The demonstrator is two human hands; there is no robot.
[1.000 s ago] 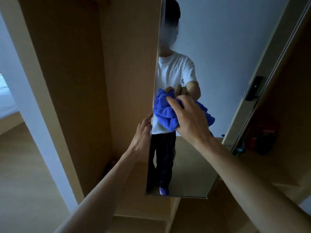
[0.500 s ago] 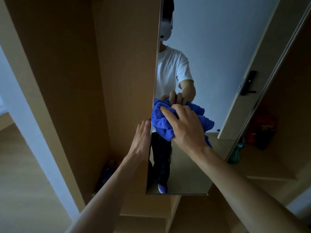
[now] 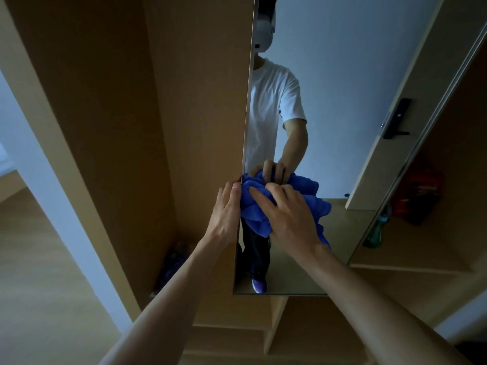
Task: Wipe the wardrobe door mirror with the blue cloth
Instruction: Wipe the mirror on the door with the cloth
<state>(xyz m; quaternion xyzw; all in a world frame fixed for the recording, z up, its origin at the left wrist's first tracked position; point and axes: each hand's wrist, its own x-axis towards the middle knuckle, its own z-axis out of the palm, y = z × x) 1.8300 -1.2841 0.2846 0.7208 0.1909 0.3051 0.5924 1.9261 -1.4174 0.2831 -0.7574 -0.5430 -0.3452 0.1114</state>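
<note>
Left hand (image 3: 226,209) flat on the door edge (image 3: 247,114), fingers straight: brace there against any swing. Blue cloth (image 3: 254,210) bunched on the mirror (image 3: 342,101), touching that edge, below mid-height. Right hand (image 3: 288,218) curled over the wad, pressing it to the glass: push evenly, flatten the bunch for fuller contact, sweep in overlapping strokes, probably outward from the edge.

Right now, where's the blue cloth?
In the head view the blue cloth is pressed on the mirror near its left edge, under the right hand, beside the left hand resting at that edge.
</note>
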